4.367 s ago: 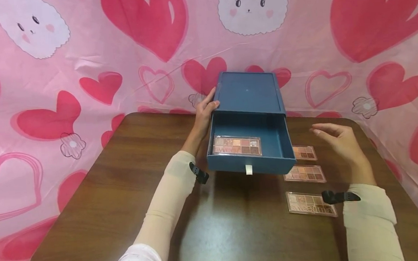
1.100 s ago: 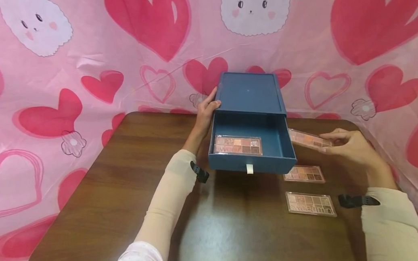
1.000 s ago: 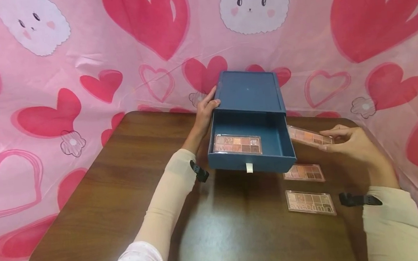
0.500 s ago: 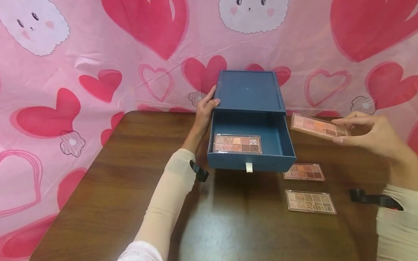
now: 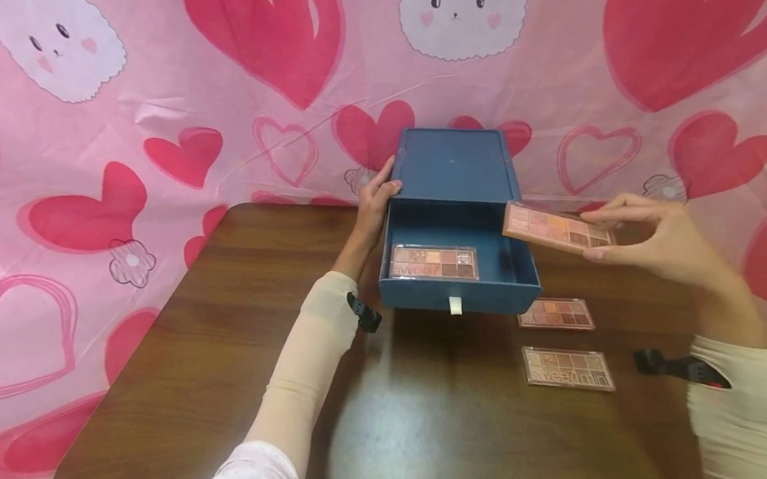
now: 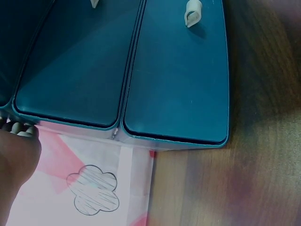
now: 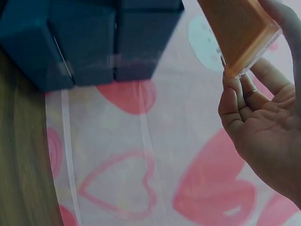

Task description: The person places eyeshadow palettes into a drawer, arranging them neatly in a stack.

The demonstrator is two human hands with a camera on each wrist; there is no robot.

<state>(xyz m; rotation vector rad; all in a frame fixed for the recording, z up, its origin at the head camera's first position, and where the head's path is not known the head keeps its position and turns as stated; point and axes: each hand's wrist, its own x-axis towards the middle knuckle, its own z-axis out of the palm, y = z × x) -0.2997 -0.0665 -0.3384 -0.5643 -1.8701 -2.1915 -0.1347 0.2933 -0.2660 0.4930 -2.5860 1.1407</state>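
My right hand (image 5: 657, 239) pinches the end of an eyeshadow palette (image 5: 553, 229), whose far end overlaps the right wall of the pulled-out drawer (image 5: 467, 293) in the head view. In the right wrist view the palette's plain underside (image 7: 240, 30) faces the camera. Another eyeshadow palette (image 5: 433, 263) lies flat at the drawer's front left. My left hand (image 5: 373, 207) rests against the left side of the blue drawer unit (image 5: 453, 164), thumb at its top edge. In the left wrist view only part of that hand (image 6: 19, 150) shows.
Two more eyeshadow palettes, an upper one (image 5: 557, 314) and a lower one (image 5: 568, 368), lie on the wooden table (image 5: 185, 357) right of the drawer. Closed drawers (image 6: 178, 70) with white pull tabs sit below the top one. A pink heart-print cloth (image 5: 245, 71) hangs behind.
My right hand, empty 4.4 s ago, has picked up the farthest table palette, raised it and brought it left to the drawer's right wall. My left hand has stayed on the unit.
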